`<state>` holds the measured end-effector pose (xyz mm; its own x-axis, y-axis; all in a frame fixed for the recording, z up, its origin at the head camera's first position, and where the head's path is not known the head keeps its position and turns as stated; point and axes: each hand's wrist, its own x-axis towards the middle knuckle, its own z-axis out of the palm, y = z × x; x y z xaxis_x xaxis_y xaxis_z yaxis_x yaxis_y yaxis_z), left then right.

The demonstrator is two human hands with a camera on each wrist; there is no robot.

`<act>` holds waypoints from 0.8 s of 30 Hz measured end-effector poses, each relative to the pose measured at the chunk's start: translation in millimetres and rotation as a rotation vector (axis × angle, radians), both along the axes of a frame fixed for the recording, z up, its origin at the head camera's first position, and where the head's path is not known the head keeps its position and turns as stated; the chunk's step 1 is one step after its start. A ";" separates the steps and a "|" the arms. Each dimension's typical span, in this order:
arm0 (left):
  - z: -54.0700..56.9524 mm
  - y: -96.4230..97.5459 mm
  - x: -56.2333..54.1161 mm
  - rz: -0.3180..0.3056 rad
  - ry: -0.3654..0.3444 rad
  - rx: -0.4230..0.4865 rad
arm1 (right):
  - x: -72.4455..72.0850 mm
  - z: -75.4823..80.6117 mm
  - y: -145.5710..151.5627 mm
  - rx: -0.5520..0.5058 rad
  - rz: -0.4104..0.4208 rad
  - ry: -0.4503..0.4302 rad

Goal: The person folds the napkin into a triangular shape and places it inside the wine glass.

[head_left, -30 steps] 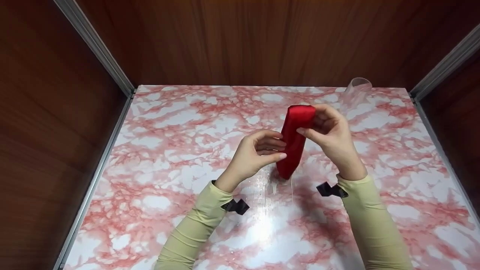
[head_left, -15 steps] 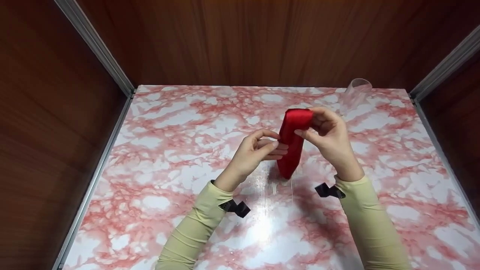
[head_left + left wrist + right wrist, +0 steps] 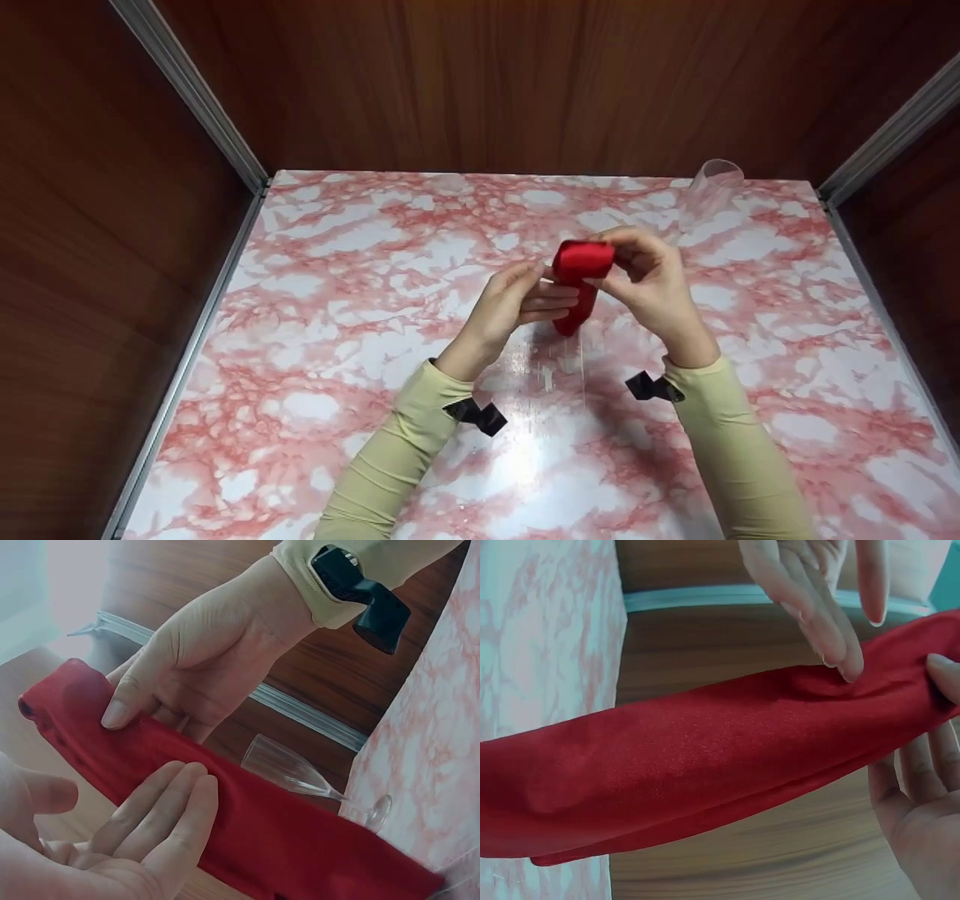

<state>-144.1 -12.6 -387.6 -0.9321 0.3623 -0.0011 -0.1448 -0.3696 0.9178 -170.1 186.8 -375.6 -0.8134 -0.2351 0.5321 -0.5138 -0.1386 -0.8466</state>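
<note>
A shiny red cloth (image 3: 585,260), folded into a long strip, slants down toward the tabletop, its upper end bent over. My right hand (image 3: 649,281) pinches that upper end, thumb on the front and fingers behind, as the left wrist view shows with the cloth (image 3: 255,829) and the right hand (image 3: 217,645). From the left, my left hand (image 3: 506,307) lays its straight fingers against the cloth's face. In the right wrist view the left hand's fingertips (image 3: 847,664) touch the cloth (image 3: 690,750), with the thumb apart from it.
A clear stemmed glass (image 3: 712,187) stands upright at the table's back right; the left wrist view shows this glass (image 3: 281,765) behind the cloth. Dark wood panels (image 3: 480,82) enclose the marbled table (image 3: 337,262). Pale streaks (image 3: 547,375) mark the surface below the cloth.
The cloth's upper end has come down and toward me with my right hand, bending over and looking shorter. My left fingers have straightened against the cloth, the thumb lifting away.
</note>
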 end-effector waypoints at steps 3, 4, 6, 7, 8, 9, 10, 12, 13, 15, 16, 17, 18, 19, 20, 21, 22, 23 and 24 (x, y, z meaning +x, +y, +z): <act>-1.2 0.5 -1.1 0.011 -0.017 0.018 | -0.1 -2.3 -1.3 0.029 0.075 0.034; -1.5 0.7 -1.4 0.016 -0.023 0.022 | -0.2 -2.9 -1.9 0.041 0.099 0.047; -1.8 1.2 -1.9 0.033 -0.038 0.028 | 0.0 -3.3 -3.3 0.062 0.142 0.068; -1.9 1.4 -2.1 0.043 -0.046 0.030 | 0.3 -3.1 -3.8 0.077 0.159 0.079; -2.0 1.8 -2.3 0.056 -0.055 0.027 | 1.8 -1.3 -4.9 0.086 0.178 0.087; -2.0 2.1 -2.5 0.071 -0.062 0.019 | 3.3 0.4 -5.7 0.097 0.195 0.093; -2.0 2.4 -2.7 0.084 -0.069 0.011 | 5.1 2.4 -6.5 0.107 0.213 0.097; -2.2 2.9 -2.8 0.100 -0.073 -0.004 | 8.7 5.8 -7.6 0.131 0.240 0.097; -2.4 3.1 -2.7 0.105 -0.072 -0.011 | 10.6 7.6 -8.1 0.144 0.250 0.097; -3.3 3.3 -2.5 0.110 -0.064 -0.015 | 13.1 9.2 -8.2 0.173 0.264 0.089; -3.9 3.4 -2.5 0.111 -0.059 -0.015 | 13.8 9.4 -8.1 0.186 0.268 0.086; -4.6 3.5 -2.5 0.113 -0.054 -0.013 | 14.4 9.3 -7.8 0.199 0.269 0.083; -5.2 3.6 -2.4 0.113 -0.049 -0.007 | 14.8 9.3 -7.5 0.210 0.270 0.080; -5.7 3.6 -2.4 0.115 -0.045 -0.002 | 15.1 9.0 -7.2 0.220 0.272 0.079; -6.3 3.8 -2.5 0.116 -0.043 0.004 | 15.1 8.5 -6.7 0.228 0.275 0.076; -6.7 4.0 -2.5 0.117 -0.041 0.008 | 15.1 8.0 -6.3 0.234 0.279 0.074; -7.1 4.1 -2.5 0.119 -0.041 0.012 | 15.0 7.3 -5.9 0.239 0.283 0.073; -7.3 4.2 -2.4 0.120 -0.040 0.017 | 15.0 6.7 -5.3 0.245 0.287 0.072; -7.5 4.4 -2.5 0.121 -0.039 0.023 | 15.0 6.3 -4.9 0.252 0.292 0.072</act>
<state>-146.5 -8.2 -395.0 -0.9684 0.2472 -0.0315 -0.1334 -0.4075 0.9034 -155.1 181.9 -369.3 -0.6560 -0.5813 0.4814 -0.5427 -0.0800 -0.8361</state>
